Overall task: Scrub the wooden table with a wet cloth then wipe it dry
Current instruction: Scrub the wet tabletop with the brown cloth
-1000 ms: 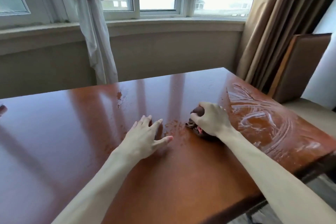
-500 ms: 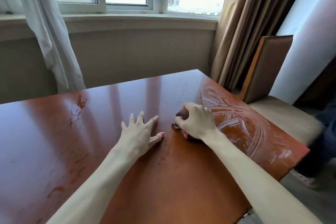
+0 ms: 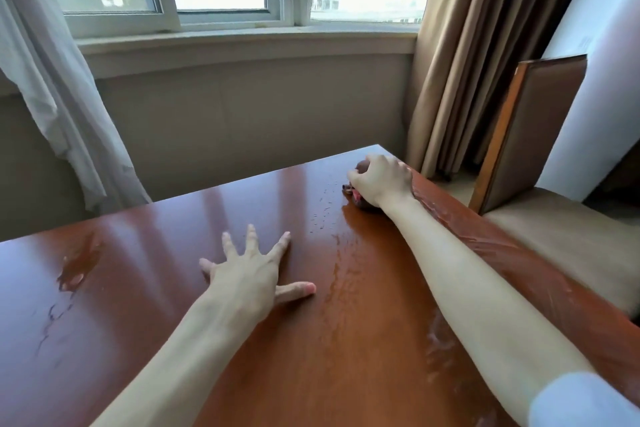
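Note:
The glossy reddish wooden table fills the lower view. My right hand grips a balled dark cloth with a pink patch, pressed on the table near its far right corner; most of the cloth is hidden under my fingers. My left hand lies flat on the table's middle with fingers spread. Wet streaks and droplets run down from the cloth, and a smeared wet band follows the right edge.
A puddle sits on the table's left part. An upholstered chair with a wooden frame stands just right of the table. Beige curtains hang behind it, a white curtain at the left, and a windowsill wall runs behind the table.
My right hand has pushed the cloth away from me, from the table's middle right to the far right corner. My left hand stays flat; the view has swung right.

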Demonstrator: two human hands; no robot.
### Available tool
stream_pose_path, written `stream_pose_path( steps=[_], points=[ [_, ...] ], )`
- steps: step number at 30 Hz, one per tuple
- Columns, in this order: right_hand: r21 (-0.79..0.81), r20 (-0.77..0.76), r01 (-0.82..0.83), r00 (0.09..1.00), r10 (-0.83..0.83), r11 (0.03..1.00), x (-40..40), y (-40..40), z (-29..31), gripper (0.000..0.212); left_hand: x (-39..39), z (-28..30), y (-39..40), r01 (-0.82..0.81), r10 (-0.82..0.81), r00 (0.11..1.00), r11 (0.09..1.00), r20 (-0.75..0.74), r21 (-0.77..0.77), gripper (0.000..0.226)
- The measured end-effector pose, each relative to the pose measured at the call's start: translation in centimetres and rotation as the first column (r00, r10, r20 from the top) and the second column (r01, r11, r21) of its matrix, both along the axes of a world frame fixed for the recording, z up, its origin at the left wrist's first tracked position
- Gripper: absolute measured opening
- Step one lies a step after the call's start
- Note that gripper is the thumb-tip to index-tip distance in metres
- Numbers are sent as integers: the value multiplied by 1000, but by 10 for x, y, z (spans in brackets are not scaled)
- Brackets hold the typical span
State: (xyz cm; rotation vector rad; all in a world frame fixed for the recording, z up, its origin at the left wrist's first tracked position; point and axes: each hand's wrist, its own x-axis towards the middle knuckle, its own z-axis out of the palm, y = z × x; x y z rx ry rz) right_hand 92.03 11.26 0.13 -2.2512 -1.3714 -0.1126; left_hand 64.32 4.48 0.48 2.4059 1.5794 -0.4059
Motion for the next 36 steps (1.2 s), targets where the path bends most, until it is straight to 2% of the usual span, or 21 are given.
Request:
stream_pose_path(
  steps=[3, 6, 11, 15, 23, 28, 30, 32, 33, 36],
  points=[
    [5, -11, 39, 999, -39, 999, 31, 44, 0, 16, 3, -4, 4, 7, -8, 999, 1000, -44, -19, 103],
    [20, -37, 89, 995, -89, 996, 54, 78, 0, 29, 5, -7, 6, 7, -8, 997, 1000, -80, -5, 104],
    [-3, -47, 72, 996, -72, 997, 64, 89, 2, 29, 7, -7, 8, -4, 3, 997, 1000, -79, -19, 105],
    [-20, -21, 37, 999, -37, 999, 48, 56, 3, 20, 5, -6, 7, -20, 19, 999, 1000, -46, -21, 104],
    [-75, 19, -123, 992, 124, 990, -33, -81, 2, 28, 2, 6, 7, 11, -12, 1000, 1000, -22, -27, 104],
    [-121, 14, -279, 959, 283, 953, -92, -172, 7, 31, 4, 18, 16, 48, -47, 999, 999, 9, -5, 101],
    [-98, 20, -314, 948, 318, 944, -107, -201, 3, 32, 8, 19, 23, 51, -53, 997, 998, 47, 37, 90],
    [-49, 42, -313, 948, 315, 948, -114, -213, -2, 30, 13, 15, 28, 37, -46, 997, 990, 63, 133, 72],
    [-35, 48, -305, 951, 306, 952, -114, -211, -3, 31, 14, 12, 29, 32, -42, 997, 988, 64, 151, 71],
    [-29, 45, -271, 961, 272, 962, -100, -182, -3, 31, 16, 5, 34, -4, -3, 998, 995, 61, 99, 82]
  ],
)
